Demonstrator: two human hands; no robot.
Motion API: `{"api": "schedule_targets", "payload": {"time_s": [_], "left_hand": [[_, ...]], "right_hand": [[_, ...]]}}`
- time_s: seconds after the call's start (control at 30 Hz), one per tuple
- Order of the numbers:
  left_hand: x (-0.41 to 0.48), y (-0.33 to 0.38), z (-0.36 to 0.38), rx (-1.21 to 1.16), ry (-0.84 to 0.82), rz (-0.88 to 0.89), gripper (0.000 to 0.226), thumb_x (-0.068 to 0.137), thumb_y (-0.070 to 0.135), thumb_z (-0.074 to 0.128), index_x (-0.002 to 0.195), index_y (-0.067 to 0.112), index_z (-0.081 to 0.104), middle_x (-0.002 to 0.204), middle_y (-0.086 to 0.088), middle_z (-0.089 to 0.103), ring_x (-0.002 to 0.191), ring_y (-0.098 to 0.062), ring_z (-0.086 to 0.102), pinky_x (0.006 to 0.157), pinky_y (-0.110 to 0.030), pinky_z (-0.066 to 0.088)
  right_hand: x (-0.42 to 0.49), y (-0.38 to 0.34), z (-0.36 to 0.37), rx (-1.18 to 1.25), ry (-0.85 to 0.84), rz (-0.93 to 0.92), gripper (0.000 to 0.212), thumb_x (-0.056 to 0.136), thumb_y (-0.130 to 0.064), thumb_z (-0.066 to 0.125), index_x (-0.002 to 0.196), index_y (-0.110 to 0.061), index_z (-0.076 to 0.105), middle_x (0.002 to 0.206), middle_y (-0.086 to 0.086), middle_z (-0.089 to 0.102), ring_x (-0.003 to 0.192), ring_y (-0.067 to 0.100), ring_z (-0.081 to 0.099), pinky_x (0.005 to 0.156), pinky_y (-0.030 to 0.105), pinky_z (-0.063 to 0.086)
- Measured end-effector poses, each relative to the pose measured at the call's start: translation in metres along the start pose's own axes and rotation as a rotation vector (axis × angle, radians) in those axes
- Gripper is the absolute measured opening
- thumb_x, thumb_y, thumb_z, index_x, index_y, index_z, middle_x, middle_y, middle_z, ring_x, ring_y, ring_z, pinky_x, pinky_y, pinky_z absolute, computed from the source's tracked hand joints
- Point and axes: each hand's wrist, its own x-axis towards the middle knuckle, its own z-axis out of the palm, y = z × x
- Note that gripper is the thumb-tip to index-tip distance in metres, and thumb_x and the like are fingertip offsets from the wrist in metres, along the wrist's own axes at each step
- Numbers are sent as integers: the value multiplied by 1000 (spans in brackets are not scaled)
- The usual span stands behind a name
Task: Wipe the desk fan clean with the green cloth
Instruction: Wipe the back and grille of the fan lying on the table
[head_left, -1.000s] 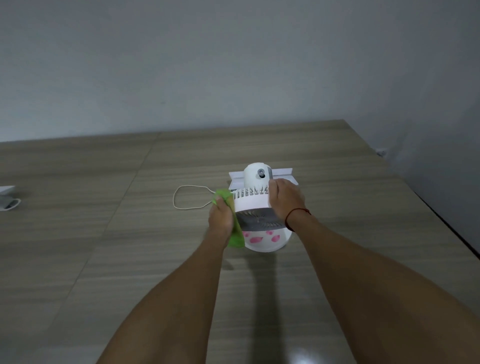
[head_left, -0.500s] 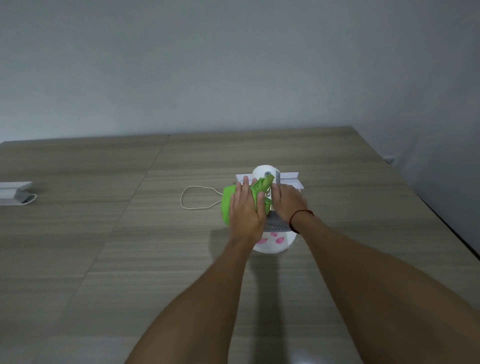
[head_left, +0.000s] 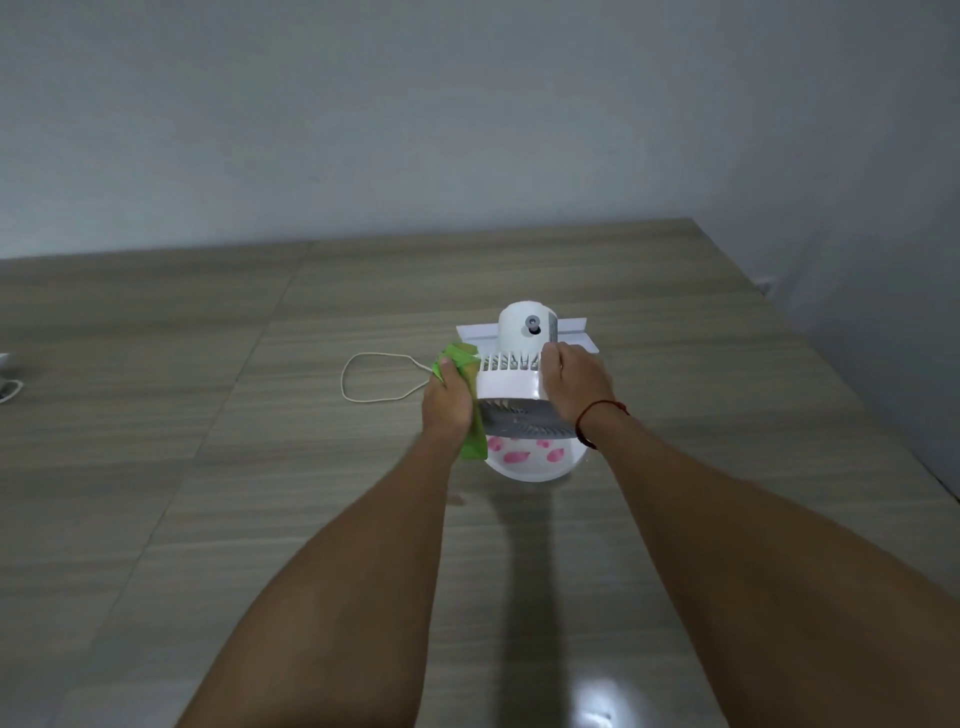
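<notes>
Back off the top, left hand (head_left: 448, 402) clamps one green cloth (head_left: 470, 410) against one fan's (head_left: 511, 387) side; right hand (head_left: 571, 382) grips it.

wood-grain table (head_left: 260, 519) | on it: white desk fan (head_left: 511, 387), cord loop (head_left: 363, 382)

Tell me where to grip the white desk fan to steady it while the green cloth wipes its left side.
Grip the desk fan on its right rim, coming from the right, where the right hand already rests. The round housing gives a firm edge there, and the left hand presses the green cloth against the opposite side, so the two pushes likely balance.
</notes>
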Motion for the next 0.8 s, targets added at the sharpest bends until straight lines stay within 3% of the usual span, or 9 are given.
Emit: {"api": "schedule_targets", "payload": {"time_s": [0.13, 0.27, 0.37, 0.43, 0.57, 0.63, 0.7, 0.8], "left_hand": [[20, -18, -1, -117, -109, -146, 56, 99, 43, 24, 124, 10, 61, 130, -15, 61, 120, -31, 56, 108, -43, 42], [30, -42, 1, -273, -247, -261, 40, 96, 43, 34, 105, 23, 68, 116, -10, 68, 107, -28, 63, 101, -45, 49], [29, -54, 5, -387, -316, -312, 44, 96, 45, 37, 117, 19, 65, 102, -13, 68, 83, -27, 63, 74, -39, 55], [25, -58, 7, -458, -335, -352, 44, 96, 45, 37, 121, 19, 63, 105, -14, 68, 80, -25, 61, 65, -34, 51], [21, -57, 8, -415, -252, -349, 40, 97, 43, 37, 106, 18, 66, 102, -10, 67, 81, -25, 61, 69, -35, 52], [20, -47, 6, -356, -141, -306, 45, 96, 44, 33, 108, 17, 67, 112, -11, 68, 98, -29, 63, 88, -41, 53], [13, -34, 4, -245, -43, -195, 57, 97, 46, 25, 121, 10, 63, 129, -18, 62, 116, -33, 58, 106, -45, 44], [-14, -16, 6, -83, 56, 55, 57, 103, 37, 21, 125, 1, 59, 128, -22, 61, 121, -34, 55, 104, -36, 40]], "right_hand": [[4, 8, -4, 60, 21, 19, 45, 96, -18, 31, 51, -22, 29, 58, 3, 40, 68, 23, 42, 66, 32, 31], [9, 19, -5, 89, 49, -25, 39, 88, -24, 29, 49, -25, 28, 51, -4, 33, 54, 17, 33, 51, 28, 23], [10, 19, -7, 111, 64, -36, 33, 81, -27, 28, 48, -26, 29, 50, -5, 34, 50, 9, 31, 47, 25, 23], [9, 18, -6, 103, 66, -34, 33, 81, -27, 29, 48, -26, 30, 50, -5, 36, 51, 10, 33, 47, 25, 24], [9, 20, -6, 103, 75, 2, 32, 81, -29, 27, 49, -24, 32, 57, 3, 43, 64, 23, 43, 59, 28, 29], [9, 17, -3, 96, 93, 14, 32, 81, -29, 25, 50, -22, 31, 56, 3, 39, 65, 25, 42, 60, 30, 28], [7, 14, 1, 74, 112, 24, 33, 81, -29, 24, 49, -21, 29, 52, -1, 34, 64, 25, 41, 60, 30, 27], [4, 11, 4, 75, 94, 23, 32, 80, -28, 22, 49, -21, 26, 50, -3, 31, 64, 24, 40, 59, 31, 27]]}}
